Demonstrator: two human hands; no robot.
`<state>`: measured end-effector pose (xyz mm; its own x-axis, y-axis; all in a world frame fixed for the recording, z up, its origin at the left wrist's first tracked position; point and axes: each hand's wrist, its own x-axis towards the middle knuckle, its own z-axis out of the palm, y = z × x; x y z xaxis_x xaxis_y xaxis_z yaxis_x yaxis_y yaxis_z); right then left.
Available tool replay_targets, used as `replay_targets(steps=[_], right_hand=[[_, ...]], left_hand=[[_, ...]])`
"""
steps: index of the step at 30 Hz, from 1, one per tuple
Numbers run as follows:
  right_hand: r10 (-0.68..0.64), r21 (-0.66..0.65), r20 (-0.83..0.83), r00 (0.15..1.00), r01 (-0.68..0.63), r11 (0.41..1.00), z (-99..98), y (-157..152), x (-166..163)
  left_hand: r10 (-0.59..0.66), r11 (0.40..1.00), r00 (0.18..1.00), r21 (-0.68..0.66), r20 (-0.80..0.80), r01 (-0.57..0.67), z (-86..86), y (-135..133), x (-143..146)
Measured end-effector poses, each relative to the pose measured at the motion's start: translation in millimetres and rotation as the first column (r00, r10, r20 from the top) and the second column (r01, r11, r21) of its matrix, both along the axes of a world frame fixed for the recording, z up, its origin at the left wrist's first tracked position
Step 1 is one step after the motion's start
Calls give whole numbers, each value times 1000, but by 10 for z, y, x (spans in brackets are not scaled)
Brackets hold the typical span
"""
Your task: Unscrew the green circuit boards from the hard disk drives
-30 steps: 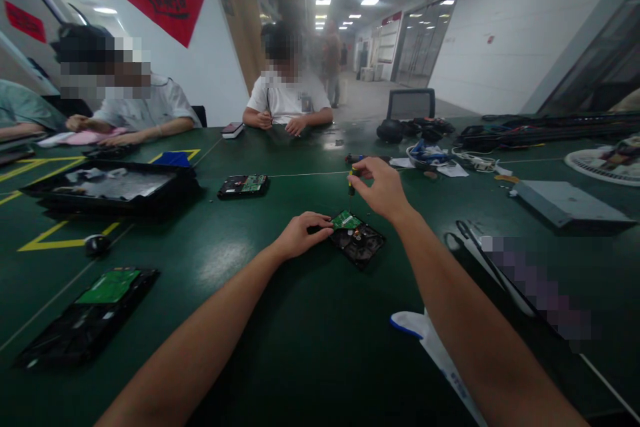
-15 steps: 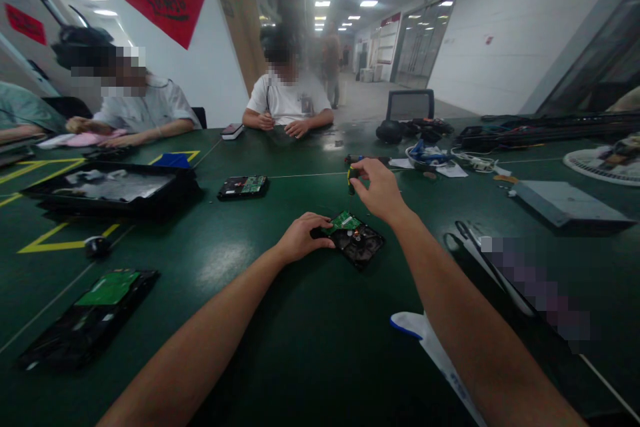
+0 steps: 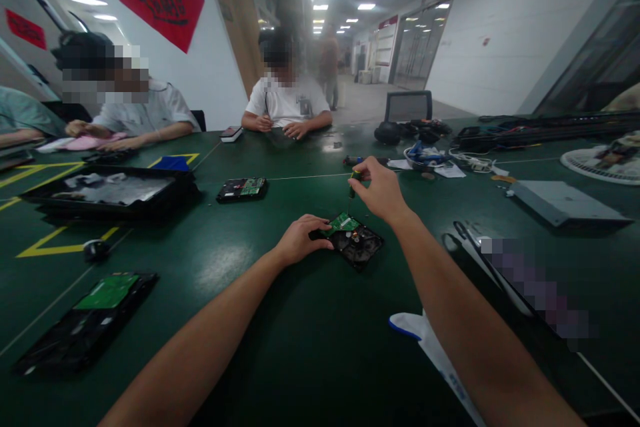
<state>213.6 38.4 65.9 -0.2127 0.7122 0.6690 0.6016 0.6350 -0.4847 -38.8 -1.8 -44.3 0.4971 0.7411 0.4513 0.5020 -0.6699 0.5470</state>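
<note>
A black hard drive with a green circuit board lies on the green table in front of me. My left hand is closed on the drive's left edge, pinning it down. My right hand is closed around the handle of a small screwdriver. The tool stands nearly upright, its tip down on the circuit board.
Two more hard drives lie at the centre left and near left. A black tray sits at the left. A grey box, cables and scissors are at the right. A white glove lies near my right forearm. Seated people work across the table.
My right hand with the screwdriver has shifted slightly and turned a little. The left hand keeps its hold on the drive.
</note>
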Motion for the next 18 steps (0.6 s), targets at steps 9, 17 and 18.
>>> replay_targets(steps=[9, 17, 18], right_hand=[[10, 39, 36, 999, -11, 999, -2, -3, -27], [44, 18, 86, 995, -45, 999, 25, -29, -17], [40, 23, 90, 995, -42, 999, 32, -34, -18]], left_hand=[[-2, 1000, 1000, -21, 22, 3, -24, 13, -9], [7, 999, 1000, -42, 6, -7, 4, -7, -5], [9, 999, 1000, -43, 7, -8, 6, -8, -5]])
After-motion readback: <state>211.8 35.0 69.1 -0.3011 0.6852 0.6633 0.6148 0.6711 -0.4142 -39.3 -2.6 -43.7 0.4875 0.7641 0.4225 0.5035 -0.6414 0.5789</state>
